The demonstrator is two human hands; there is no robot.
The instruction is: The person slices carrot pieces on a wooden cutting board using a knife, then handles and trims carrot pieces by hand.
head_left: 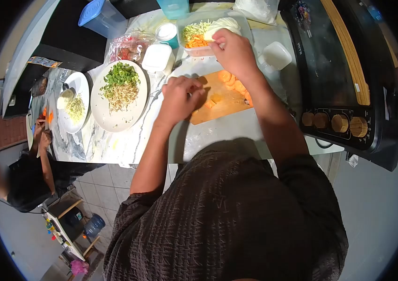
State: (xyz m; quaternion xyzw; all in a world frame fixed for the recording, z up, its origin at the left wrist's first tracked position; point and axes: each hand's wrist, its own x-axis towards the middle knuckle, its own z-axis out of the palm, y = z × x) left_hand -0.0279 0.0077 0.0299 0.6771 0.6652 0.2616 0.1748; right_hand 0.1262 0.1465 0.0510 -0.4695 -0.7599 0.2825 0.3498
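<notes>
My right hand [230,49] is over the right part of a clear plastic container [244,21], its fingers bent at a pale vegetable piece [224,27]. Shredded green vegetable [195,31] and chopped carrot [196,42] lie in the container's left part. My left hand [182,98] is at the left edge of an orange cutting board [227,104], fingers curled; whether it holds anything is hidden. Carrot slices [230,80] lie on the board's right side, with small carrot bits [211,103] near its middle.
Left of the board are a plate of chopped greens and sprouts [99,114], an oval plate [81,82] and a white-lidded tub [157,58]. A stove [339,136] stands right. Another person's hands [43,133] are at the far left.
</notes>
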